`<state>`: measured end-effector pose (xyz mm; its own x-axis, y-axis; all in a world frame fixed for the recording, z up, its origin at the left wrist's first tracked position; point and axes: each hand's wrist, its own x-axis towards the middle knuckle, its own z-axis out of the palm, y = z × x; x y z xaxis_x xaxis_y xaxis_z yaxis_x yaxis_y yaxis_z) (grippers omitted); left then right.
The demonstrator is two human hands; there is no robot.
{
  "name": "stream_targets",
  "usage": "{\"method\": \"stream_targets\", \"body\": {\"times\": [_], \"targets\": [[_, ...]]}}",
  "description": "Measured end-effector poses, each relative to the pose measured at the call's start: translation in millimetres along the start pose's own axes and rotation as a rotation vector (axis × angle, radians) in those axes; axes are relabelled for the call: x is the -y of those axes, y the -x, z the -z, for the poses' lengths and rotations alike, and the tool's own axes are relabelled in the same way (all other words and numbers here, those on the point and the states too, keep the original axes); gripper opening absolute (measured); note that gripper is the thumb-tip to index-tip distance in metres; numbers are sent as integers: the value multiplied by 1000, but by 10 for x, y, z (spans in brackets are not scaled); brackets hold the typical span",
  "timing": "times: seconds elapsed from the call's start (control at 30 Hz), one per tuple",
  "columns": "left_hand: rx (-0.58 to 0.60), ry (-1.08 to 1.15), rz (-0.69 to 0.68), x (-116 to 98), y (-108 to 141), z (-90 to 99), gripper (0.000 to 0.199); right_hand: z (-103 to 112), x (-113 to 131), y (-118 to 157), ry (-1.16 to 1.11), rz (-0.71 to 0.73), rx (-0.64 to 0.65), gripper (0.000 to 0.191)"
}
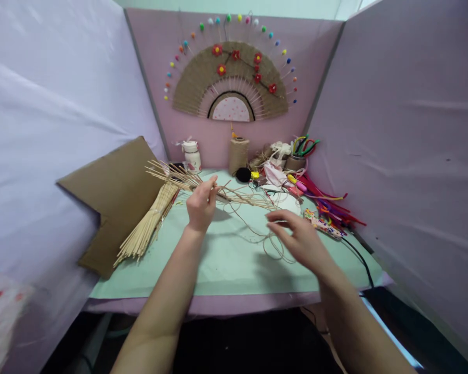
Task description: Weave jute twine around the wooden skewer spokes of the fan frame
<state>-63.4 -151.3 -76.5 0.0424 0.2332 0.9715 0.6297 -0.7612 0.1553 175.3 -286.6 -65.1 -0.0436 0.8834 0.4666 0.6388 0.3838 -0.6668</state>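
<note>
My left hand is closed around a loose bundle of thin sticks, which fans out to the upper left and reaches right over the table. From the bundle a thin twine runs down to the right and ends in loose loops on the green tabletop. My right hand hovers beside those loops, its thumb and fingers apart, with nothing visible between them. A thick tied bundle of pale sticks lies left of my left forearm.
Brown cardboard leans at the left. A twine spool, a white bottle and a pot of scissors stand at the back. Red pipe cleaners and a patterned glue gun lie right. A fan hangs behind.
</note>
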Motion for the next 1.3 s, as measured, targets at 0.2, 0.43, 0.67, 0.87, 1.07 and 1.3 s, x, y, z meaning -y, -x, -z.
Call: {"method": "stream_targets", "body": {"times": [0.2, 0.43, 0.67, 0.87, 1.07, 1.3], "targets": [[168, 10, 66, -27, -286, -56, 32, -1046, 102, -637, -288, -80, -116, 43], [484, -15, 73, -1, -378, -280, 38, -1005, -12, -691, -460, -163, -203, 32], [489, 152, 65, 15, -15, -388, 44, -713, -115, -467, -152, -53, -331, 30], [435, 198, 199, -1, 98, -368, 49, -784, -199, -398, -80, -35, -361, 31], [383, 179, 141, -44, 112, -406, 33, -772, -194, -321, 12, 25, -371, 24], [319, 70, 149, -169, 139, -436, 23, -714, -139, -274, 93, 91, -326, 20]]}}
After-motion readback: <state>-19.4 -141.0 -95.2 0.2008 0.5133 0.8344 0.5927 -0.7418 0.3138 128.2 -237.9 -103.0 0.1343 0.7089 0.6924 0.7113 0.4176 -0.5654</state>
